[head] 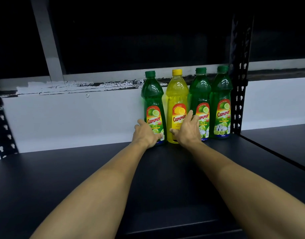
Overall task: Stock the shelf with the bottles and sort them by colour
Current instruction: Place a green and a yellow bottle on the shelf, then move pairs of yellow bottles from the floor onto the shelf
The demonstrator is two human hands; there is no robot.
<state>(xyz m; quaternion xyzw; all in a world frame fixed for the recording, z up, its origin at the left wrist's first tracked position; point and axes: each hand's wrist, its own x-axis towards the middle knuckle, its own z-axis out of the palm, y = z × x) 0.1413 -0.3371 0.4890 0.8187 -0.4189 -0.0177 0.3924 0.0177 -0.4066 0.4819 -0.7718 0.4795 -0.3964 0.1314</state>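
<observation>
Four upright bottles stand in a row against the back wall of the dark shelf (79, 169). From the left they are a green bottle (152, 94), a yellow bottle (177, 94), a second green bottle (200, 90) and a third green bottle (221, 94). My left hand (144, 135) wraps the lower part of the leftmost green bottle, thumb on its left side. My right hand (188, 130) grips the yellow bottle low down, with the thumb on its front and the fingers reaching between it and the second green bottle.
A perforated black upright post (239, 83) stands just right of the last green bottle, with an adjoining shelf board (277, 138) beyond it. Another post (3, 131) is at the far left. A white wall backs the shelf.
</observation>
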